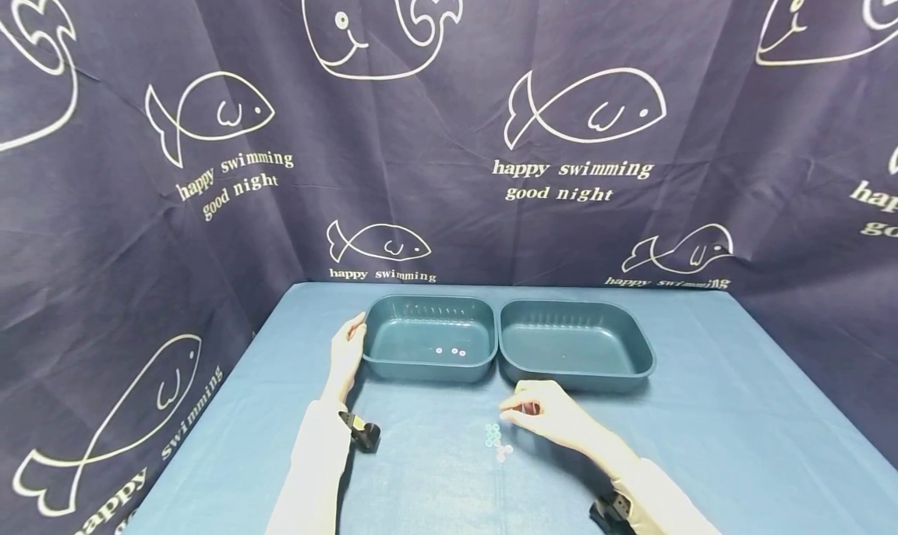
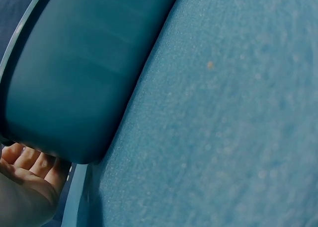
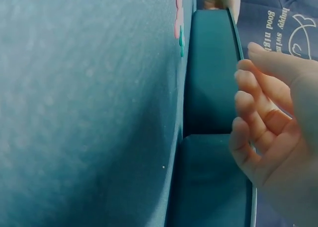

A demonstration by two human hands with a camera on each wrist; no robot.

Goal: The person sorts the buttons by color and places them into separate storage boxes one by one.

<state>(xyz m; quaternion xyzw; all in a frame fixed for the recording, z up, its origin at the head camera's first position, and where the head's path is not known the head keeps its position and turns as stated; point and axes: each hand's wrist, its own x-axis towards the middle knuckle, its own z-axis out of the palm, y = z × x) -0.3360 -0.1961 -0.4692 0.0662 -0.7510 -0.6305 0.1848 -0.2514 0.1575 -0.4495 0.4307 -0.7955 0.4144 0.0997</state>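
My left hand (image 1: 347, 349) grips the left end of a teal rectangular bin (image 1: 428, 370); in the left wrist view its fingers (image 2: 42, 162) lie against the end wall. Inside that bin lie small pink button-like discs (image 1: 439, 350). My right hand (image 1: 543, 410) hovers over the cloth just in front of a second teal bin (image 1: 582, 379). Its fingers are loosely curled with the thumb near the index tip, and nothing shows between them. Small green discs (image 1: 491, 434) and pink discs (image 1: 501, 451) lie clustered on the table, left of and nearer than the right hand.
The two bins stand side by side toward the back of the blue-covered table (image 1: 421, 472). A dark curtain (image 1: 463, 129) with white fish prints hangs behind and to the sides. Wrist cameras (image 1: 365, 435) are strapped to both arms.
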